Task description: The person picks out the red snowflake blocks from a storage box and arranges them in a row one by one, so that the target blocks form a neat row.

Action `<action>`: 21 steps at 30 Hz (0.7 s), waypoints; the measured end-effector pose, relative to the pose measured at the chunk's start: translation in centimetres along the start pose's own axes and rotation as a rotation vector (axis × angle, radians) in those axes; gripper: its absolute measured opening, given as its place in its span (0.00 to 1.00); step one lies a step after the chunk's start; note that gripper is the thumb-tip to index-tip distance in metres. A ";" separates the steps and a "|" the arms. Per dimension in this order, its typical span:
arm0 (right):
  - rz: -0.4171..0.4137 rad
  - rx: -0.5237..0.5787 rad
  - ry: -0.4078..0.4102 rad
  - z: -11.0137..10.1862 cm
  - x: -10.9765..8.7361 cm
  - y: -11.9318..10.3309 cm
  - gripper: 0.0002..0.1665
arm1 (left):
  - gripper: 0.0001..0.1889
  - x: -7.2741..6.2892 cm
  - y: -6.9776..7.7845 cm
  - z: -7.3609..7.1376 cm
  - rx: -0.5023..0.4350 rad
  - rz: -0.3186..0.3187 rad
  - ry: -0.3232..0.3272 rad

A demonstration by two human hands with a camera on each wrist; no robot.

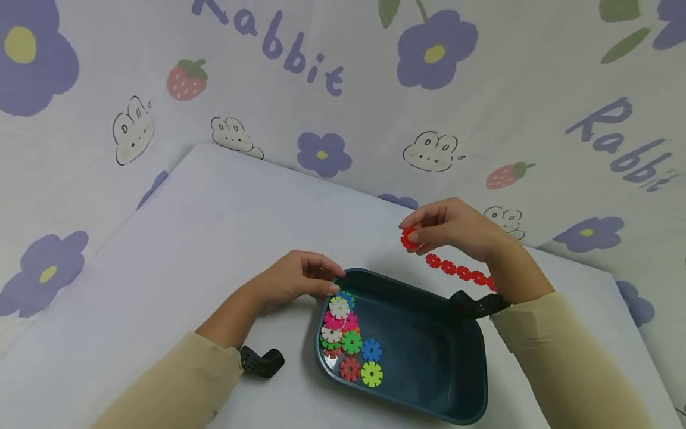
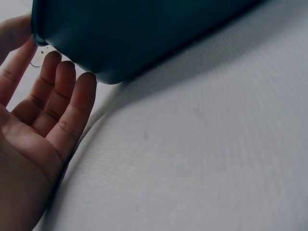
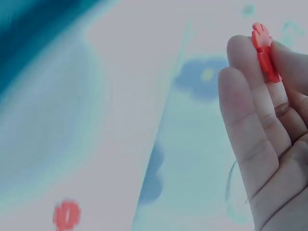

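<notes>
My right hand pinches a red notched plastic disc between thumb and fingers, above the table beyond the basin's far side. In the right wrist view the red disc shows edge-on. My left hand grips the far left corner of a dark teal plastic basin, thumb at the rim. The left wrist view has its fingertips against the basin's outer wall. Several loose discs in green, white, pink, blue, yellow and red, such as a green disc, lie at the basin's left end.
A row of several red discs lies on the white table behind the basin, running partly behind my right wrist. A patterned cloth with flowers and rabbits hangs behind the table. Black wrist mounts jut from both sleeves.
</notes>
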State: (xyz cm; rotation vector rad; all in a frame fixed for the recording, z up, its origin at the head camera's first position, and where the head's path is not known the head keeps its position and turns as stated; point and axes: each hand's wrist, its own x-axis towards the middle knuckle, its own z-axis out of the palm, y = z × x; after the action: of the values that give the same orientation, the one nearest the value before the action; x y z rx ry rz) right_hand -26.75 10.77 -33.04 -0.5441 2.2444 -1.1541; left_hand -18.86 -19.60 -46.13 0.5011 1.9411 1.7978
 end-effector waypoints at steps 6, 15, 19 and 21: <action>0.196 -0.064 0.041 -2.7 2.0 3.1 0.19 | 0.17 0.0 -0.5 0.1 -0.018 -0.007 0.001; 0.340 -0.134 -0.010 -3.4 3.1 7.4 0.18 | 0.18 0.1 -0.3 0.1 -0.015 0.005 -0.002; 0.342 -0.195 -0.007 -2.8 3.6 8.1 0.15 | 0.18 0.0 -0.2 0.2 -0.014 0.006 0.001; 0.345 -0.218 -0.003 -2.6 3.8 8.3 0.14 | 0.17 0.0 -0.1 0.2 -0.014 0.006 0.002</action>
State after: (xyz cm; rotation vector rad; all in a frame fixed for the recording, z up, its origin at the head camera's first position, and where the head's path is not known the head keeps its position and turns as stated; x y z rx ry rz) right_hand -32.17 14.68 -39.75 -0.2250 2.3584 -0.7417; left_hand -18.80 -19.45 -46.25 0.5012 1.9291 1.8149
